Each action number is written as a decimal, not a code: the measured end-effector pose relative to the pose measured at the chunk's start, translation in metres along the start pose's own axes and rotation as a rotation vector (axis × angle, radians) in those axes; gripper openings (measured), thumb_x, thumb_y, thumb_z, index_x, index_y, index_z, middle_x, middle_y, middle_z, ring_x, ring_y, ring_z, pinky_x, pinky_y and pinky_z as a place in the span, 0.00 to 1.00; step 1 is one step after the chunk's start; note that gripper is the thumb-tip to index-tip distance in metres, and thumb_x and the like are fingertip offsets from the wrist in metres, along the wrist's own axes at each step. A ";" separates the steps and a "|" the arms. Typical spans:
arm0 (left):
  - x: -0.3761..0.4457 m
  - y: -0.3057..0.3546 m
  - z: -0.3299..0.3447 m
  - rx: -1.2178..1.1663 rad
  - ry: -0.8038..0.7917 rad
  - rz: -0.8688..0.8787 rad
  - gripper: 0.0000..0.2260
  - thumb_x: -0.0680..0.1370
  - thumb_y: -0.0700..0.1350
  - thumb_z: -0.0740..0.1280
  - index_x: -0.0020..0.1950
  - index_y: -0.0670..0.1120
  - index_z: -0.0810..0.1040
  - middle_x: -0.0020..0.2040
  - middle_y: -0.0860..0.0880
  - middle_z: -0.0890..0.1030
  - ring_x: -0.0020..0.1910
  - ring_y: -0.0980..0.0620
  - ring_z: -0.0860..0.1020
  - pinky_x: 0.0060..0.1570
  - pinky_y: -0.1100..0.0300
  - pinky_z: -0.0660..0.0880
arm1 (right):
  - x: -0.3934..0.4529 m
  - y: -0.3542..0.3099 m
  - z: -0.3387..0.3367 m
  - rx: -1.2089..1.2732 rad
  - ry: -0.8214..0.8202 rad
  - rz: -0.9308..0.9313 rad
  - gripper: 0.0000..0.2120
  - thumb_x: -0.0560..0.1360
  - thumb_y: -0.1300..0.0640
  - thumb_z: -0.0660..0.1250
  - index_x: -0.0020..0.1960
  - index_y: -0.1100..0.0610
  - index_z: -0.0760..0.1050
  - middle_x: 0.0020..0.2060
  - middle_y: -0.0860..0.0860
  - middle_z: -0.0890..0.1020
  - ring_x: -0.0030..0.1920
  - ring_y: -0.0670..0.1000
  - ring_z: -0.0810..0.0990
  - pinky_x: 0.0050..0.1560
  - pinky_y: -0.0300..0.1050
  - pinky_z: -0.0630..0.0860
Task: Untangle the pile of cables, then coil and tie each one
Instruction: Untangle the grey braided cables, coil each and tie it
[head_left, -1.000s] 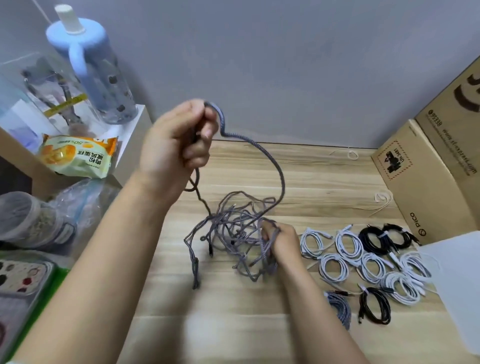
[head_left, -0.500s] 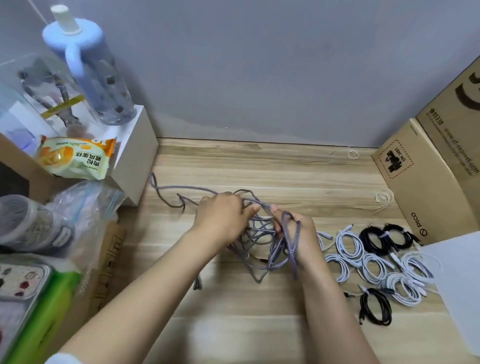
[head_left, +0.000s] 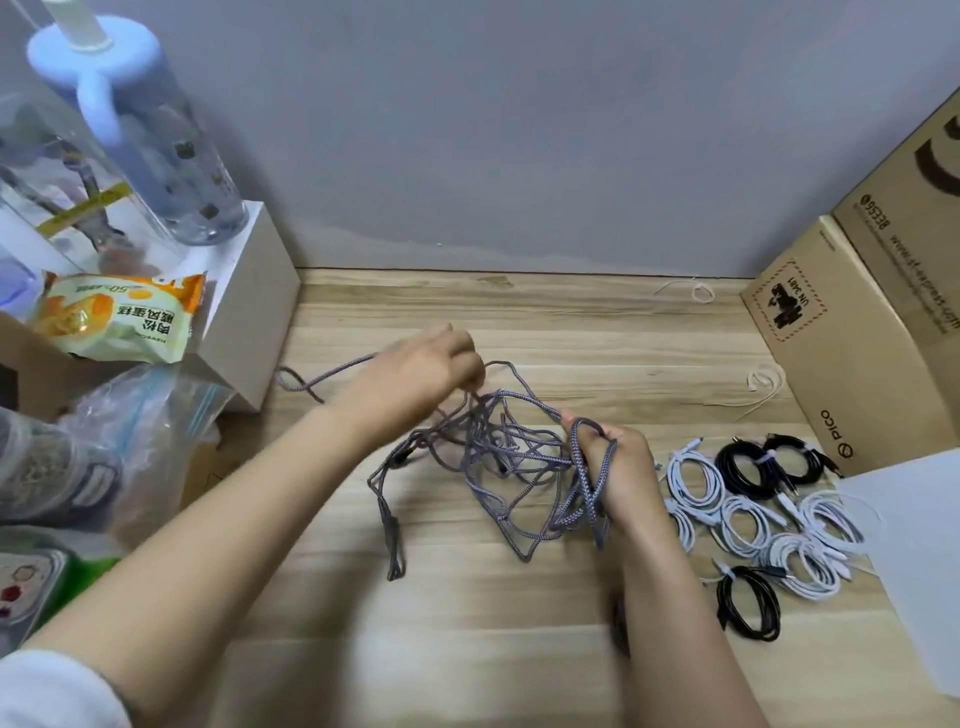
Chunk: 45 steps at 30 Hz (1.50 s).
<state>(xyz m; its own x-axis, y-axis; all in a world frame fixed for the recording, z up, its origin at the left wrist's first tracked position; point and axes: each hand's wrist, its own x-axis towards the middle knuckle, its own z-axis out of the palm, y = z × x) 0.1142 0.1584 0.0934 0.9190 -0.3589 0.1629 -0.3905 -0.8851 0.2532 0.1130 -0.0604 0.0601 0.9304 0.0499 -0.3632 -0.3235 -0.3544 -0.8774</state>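
A: What grips what?

B: Right hand (head_left: 621, 470) clenches several loops of the grey braided cable tangle (head_left: 498, 457); left hand (head_left: 431, 366) pinches one strand above it. The tangle lies on the wooden tabletop (head_left: 519, 649), just left of the coiled white and black cables (head_left: 753, 512).

A: The risk?

B: Pulling apart while loops stay bunched would likely cinch a knot; slack could also sweep the finished coils.
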 end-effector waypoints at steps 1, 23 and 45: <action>0.003 -0.007 -0.010 -0.039 0.086 -0.041 0.07 0.75 0.43 0.60 0.46 0.45 0.77 0.44 0.46 0.77 0.46 0.47 0.73 0.42 0.51 0.73 | 0.000 0.001 -0.004 0.003 0.015 0.013 0.21 0.69 0.41 0.66 0.25 0.53 0.71 0.24 0.51 0.68 0.30 0.52 0.66 0.38 0.47 0.63; -0.015 0.030 0.009 -0.740 0.014 -0.560 0.10 0.80 0.38 0.61 0.42 0.46 0.79 0.28 0.57 0.76 0.23 0.64 0.70 0.31 0.68 0.65 | -0.047 -0.069 -0.037 0.097 -0.137 -0.154 0.22 0.75 0.45 0.64 0.28 0.56 0.66 0.18 0.43 0.63 0.21 0.44 0.59 0.22 0.33 0.57; -0.055 -0.043 0.027 -0.911 0.431 -1.090 0.15 0.82 0.35 0.54 0.40 0.48 0.73 0.34 0.50 0.71 0.29 0.53 0.64 0.26 0.67 0.60 | -0.047 -0.068 -0.074 0.325 0.140 -0.123 0.11 0.74 0.67 0.65 0.47 0.52 0.81 0.17 0.43 0.67 0.20 0.41 0.63 0.21 0.31 0.58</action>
<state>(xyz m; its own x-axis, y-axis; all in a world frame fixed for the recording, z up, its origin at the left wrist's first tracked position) 0.0814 0.2083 0.0482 0.7510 0.6010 -0.2734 0.4164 -0.1097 0.9026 0.1039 -0.1079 0.1597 0.9730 -0.0621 -0.2225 -0.2250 -0.0374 -0.9736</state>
